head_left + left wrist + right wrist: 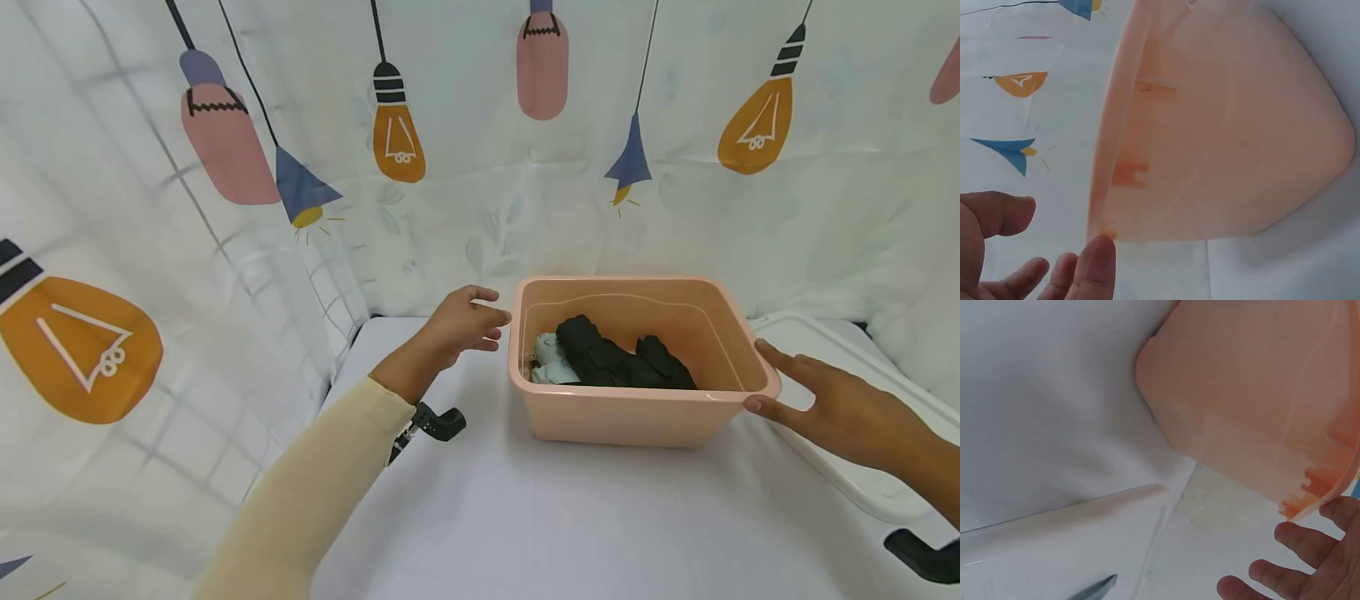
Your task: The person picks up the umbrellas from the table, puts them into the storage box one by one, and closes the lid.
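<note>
A peach plastic bin point(615, 422) stands on the white-covered table. Inside it lie a bundled black cloth point(600, 354) and a pale blue-grey cloth point(551, 367) at the left end. My left hand point(461, 327) is beside the bin's left rim, fingers loosely bent and grasping nothing. In the left wrist view one fingertip point(1099, 253) overlaps the rim's corner. At the opposite end, my right hand point(855, 408) has its fingers spread, with fingertips and thumb right at the right rim. The right wrist view shows those extended fingers point(1307, 544) against the bin's edge.
A white plastic lid point(888, 487) lies flat on the table to the right, partly behind the bin and under my right hand. A white curtain point(480, 225) printed with lamps hangs behind and along the left. Black wrist mounts point(442, 423) stick out below both wrists.
</note>
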The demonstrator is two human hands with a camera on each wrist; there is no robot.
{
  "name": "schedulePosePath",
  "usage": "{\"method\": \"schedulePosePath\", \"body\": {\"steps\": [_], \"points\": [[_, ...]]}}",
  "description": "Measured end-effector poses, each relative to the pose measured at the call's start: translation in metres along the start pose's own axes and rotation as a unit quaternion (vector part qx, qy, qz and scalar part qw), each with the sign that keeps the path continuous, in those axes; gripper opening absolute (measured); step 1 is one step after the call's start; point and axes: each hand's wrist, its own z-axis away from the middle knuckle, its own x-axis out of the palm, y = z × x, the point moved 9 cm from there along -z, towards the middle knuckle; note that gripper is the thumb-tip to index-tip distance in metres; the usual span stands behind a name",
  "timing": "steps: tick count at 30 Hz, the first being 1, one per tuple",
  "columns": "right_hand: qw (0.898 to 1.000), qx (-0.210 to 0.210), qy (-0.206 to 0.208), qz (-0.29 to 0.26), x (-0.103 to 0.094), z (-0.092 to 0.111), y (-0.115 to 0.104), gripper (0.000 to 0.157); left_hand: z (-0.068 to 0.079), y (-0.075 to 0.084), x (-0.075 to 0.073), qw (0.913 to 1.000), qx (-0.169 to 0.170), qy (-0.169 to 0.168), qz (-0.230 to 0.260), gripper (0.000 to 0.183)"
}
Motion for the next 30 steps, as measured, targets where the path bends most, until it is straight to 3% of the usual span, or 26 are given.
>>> {"method": "schedulePosePath", "body": {"steps": [2,4,7,12,15,20,22,24,26,30], "points": [[1.0,0.0,-0.001,0.001,0.001,0.0,0.0,0.1,0.004,0.004,-0.004,0.9981,0.051,0.018,-0.031,0.04],[1.0,0.0,-0.001,0.001,0.001,-0.001,0.0,0.1,0.011,0.008,-0.007,0.9894,0.115,0.039,-0.079,0.033],[1.0,-0.001,0.0,0.0,0.001,-0.001,-0.001,0.1,0.026,0.015,-0.01,0.9613,0.212,0.067,-0.162,0.026],[1.0,-0.003,0.004,-0.003,0.0,-0.002,-0.003,0.1,0.055,0.015,-0.007,0.9114,0.331,0.061,-0.237,0.023],[1.0,-0.001,0.002,-0.006,0.001,-0.002,-0.004,0.1,0.075,0.008,0.0,0.8708,0.403,0.046,-0.277,0.026],[1.0,-0.001,0.001,-0.009,0.002,0.0,-0.004,0.099,0.11,-0.004,0.017,0.783,0.522,0.038,-0.337,0.03],[1.0,-0.001,0.003,-0.01,0.001,0.0,-0.003,0.1,0.119,-0.009,0.025,0.7567,0.55,0.041,-0.351,0.033],[1.0,0.001,0.003,-0.011,0.0,0.001,-0.002,0.1,0.124,-0.013,0.032,0.7426,0.564,0.039,-0.359,0.035],[1.0,0.002,0.004,-0.01,0.0,0.001,-0.001,0.1,0.126,-0.016,0.037,0.7356,0.57,0.034,-0.365,0.036],[1.0,0.01,0.003,-0.009,0.002,0.0,0.001,0.101,0.124,-0.021,0.045,0.7387,0.563,0.027,-0.37,0.037]]}}
